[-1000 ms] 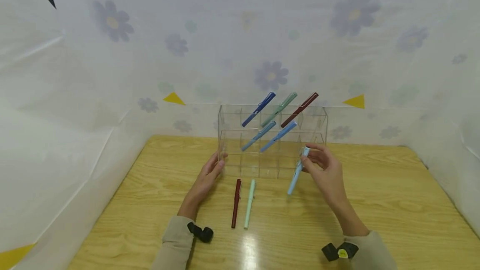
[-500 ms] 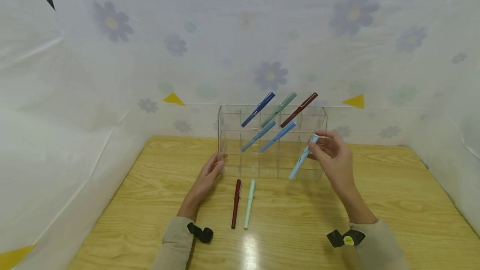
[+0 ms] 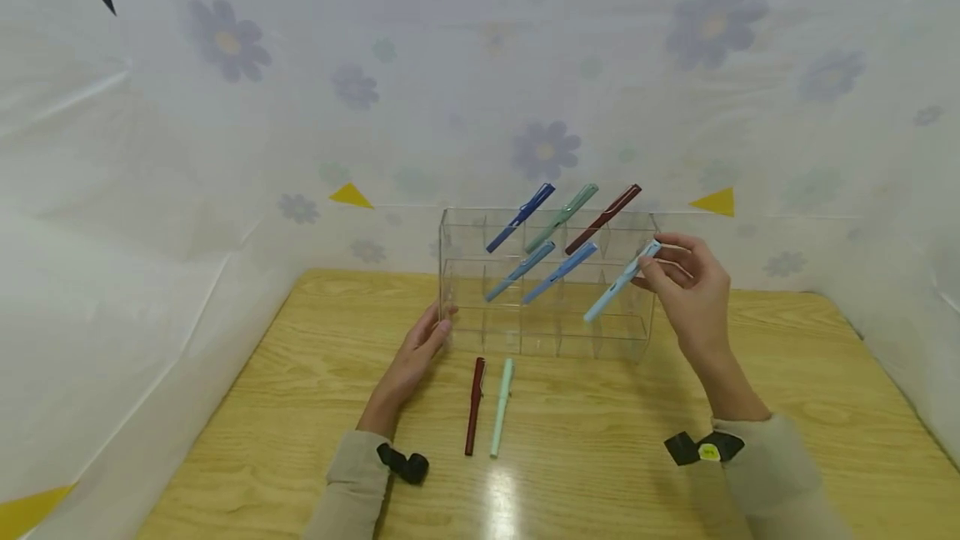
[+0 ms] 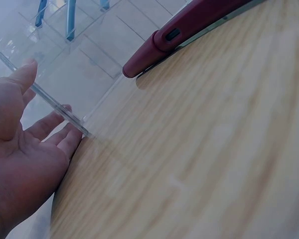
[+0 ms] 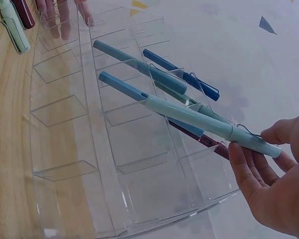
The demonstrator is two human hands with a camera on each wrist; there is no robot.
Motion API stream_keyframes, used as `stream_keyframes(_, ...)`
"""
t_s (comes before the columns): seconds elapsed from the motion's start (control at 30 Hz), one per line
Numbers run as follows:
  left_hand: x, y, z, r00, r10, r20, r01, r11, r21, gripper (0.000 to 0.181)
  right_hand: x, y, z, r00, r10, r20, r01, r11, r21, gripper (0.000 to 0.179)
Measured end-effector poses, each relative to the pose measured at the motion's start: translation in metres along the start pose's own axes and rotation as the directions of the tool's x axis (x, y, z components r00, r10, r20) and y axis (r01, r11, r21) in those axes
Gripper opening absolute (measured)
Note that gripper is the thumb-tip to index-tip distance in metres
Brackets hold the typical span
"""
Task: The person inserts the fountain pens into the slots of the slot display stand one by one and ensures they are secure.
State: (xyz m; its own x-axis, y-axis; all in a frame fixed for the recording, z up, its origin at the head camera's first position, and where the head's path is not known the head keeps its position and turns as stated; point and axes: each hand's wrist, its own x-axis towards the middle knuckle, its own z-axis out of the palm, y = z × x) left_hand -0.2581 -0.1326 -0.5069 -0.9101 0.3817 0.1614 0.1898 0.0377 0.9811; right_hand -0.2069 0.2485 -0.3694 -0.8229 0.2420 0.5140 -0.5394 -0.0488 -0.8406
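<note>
In the head view, my right hand pinches a light-blue pen by its cap end between thumb and fingers. The pen slants in front of the right part of a clear pen holder. My left hand grips the holder's left side, thumb at the front edge and fingers along the side wall. The upper tier carries a dark-blue pen, a green pen and a dark-red pen. Below them rest a grey-blue pen and a blue pen.
On the wooden table, in front of the holder, lie a dark-red pen and a pale-green pen, side by side. A flower-patterned sheet hangs behind and around the table.
My right hand has moved up and to the right with the light-blue pen, from low in front of the holder to its middle tier's height. The left hand has stayed on the holder's side.
</note>
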Motion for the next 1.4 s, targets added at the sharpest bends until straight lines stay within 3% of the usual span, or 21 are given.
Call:
stream_keyframes(0.27,0.001,0.0,0.001,1.0,-0.007,0.0,0.007,1.0,-0.004,0.054,0.017,-0.005,-0.001,0.998,-0.036,-0.049,0.037,0.999,0.024,0.032)
stream_keyframes(0.5,0.0,0.0,0.001,1.0,-0.01,0.002,0.01,1.0,-0.019,0.054,0.03,-0.004,-0.001,0.993,-0.01,-0.12,0.016,0.999,0.042,0.031)
stream_keyframes(0.7,0.0,0.0,0.001,1.0,-0.009,0.007,0.009,1.0,-0.018,0.056,0.035,0.005,0.0,0.992,0.009,-0.127,-0.004,0.999,0.038,0.03)
stream_keyframes(0.87,0.001,0.0,0.001,1.0,-0.011,0.01,0.011,1.0,-0.017,0.057,0.033,0.014,0.001,0.993,0.007,-0.114,-0.014,0.998,-0.062,0.033)
stream_keyframes(1.03,0.001,0.0,0.0,1.0,-0.012,0.01,0.012,1.0,-0.021,0.057,0.031,0.018,0.004,0.994,-0.005,-0.113,-0.019,0.977,-0.211,0.028)
stream_keyframes(1.4,0.001,0.001,0.0,1.0,-0.009,-0.001,0.009,1.0,-0.001,0.057,0.021,0.03,0.01,0.995,0.029,-0.092,-0.052,0.963,-0.263,0.028)
